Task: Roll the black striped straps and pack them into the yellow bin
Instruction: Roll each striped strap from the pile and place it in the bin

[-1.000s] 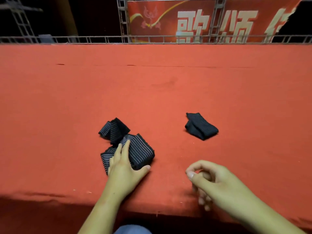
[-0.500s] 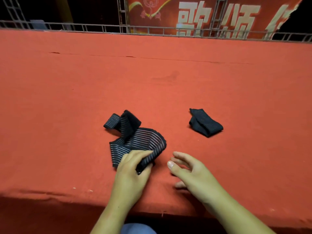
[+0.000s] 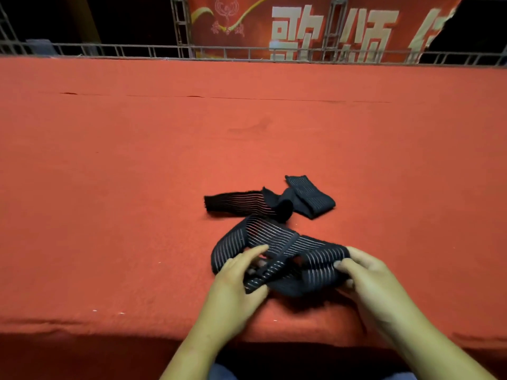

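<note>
Black striped strap sits low in the middle of the frame, bunched between both hands right by the near edge of the tabletop. Left hand pinches the folded left bit, thumb under and fingers over. Right hand has its fingers curled round the right end. So the held stretch runs left to right across the frame, with both hands about equally near it. The rest loops away and its free tail points toward frame left. Just past that the second strap lies folded and seems to touch the first one's loop, so I'd guess rolling could drag it along. Plenty of red cloth left, right and further up. Yellow bin isn't in view, just a metal railing and red banner along the top.
</note>
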A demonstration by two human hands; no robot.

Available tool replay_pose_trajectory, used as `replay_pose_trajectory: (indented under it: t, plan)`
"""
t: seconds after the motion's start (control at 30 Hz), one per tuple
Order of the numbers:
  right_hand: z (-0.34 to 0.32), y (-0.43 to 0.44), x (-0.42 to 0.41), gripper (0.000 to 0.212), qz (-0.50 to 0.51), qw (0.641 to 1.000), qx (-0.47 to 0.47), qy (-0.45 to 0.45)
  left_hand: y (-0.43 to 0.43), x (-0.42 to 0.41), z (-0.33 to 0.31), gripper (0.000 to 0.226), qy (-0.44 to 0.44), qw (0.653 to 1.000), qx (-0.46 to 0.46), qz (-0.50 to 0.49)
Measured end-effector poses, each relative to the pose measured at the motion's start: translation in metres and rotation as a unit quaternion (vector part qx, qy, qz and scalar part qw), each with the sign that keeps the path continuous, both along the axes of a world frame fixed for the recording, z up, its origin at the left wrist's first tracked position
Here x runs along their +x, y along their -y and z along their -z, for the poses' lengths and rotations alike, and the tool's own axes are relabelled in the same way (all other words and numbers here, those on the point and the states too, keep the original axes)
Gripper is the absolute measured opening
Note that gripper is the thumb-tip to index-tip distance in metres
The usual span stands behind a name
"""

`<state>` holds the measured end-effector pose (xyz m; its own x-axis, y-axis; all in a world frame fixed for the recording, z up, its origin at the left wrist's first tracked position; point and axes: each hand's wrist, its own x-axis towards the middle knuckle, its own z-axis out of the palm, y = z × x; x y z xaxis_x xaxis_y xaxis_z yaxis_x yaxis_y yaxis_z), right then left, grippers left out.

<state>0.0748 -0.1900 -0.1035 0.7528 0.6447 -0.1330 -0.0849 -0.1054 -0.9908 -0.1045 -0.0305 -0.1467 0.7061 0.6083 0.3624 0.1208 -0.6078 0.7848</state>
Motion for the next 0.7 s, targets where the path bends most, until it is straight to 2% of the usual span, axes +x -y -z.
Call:
replay_pose_trajectory:
  t: [0.07, 0.17, 0.3, 0.4, 0.43, 0.5, 0.6, 0.7]
  plan:
    - [0.001, 0.013, 0.008, 0.036, 0.01, 1.0, -0.002, 0.0, -0.004, -0.001, 0.0, 0.079, 0.012, 0.997, -0.075, 0.014]
    - [0.003, 0.029, 0.016, 0.03, 0.042, 0.998, 0.02, -0.035, -0.008, -0.004, -0.004, 0.074, 0.002, 0.996, -0.091, 0.027]
    - [0.012, 0.038, 0.019, 0.022, 0.068, 0.996, 0.012, -0.059, -0.007, -0.004, -0.002, 0.048, -0.009, 0.999, -0.031, 0.011]
    - [0.013, 0.039, 0.017, 0.01, 0.098, 0.994, -0.032, -0.021, -0.005, -0.001, 0.001, 0.048, -0.05, 0.998, 0.019, 0.027]
    - [0.013, 0.04, 0.016, 0.011, 0.097, 0.993, -0.065, -0.001, -0.003, -0.001, 0.0, 0.05, -0.073, 0.996, 0.041, 0.043]
    - [0.011, 0.041, 0.015, 0.039, 0.066, 0.982, -0.157, 0.077, 0.003, -0.002, -0.001, 0.058, -0.132, 0.986, 0.077, 0.07]
    - [0.006, 0.039, 0.007, 0.075, 0.03, 0.939, -0.244, 0.243, 0.011, -0.003, -0.006, 0.069, -0.214, 0.969, 0.085, 0.09]
    - [-0.002, 0.02, 0.0, 0.087, -0.004, 0.886, -0.313, 0.342, 0.018, 0.0, -0.01, 0.063, -0.206, 0.973, 0.065, 0.076]
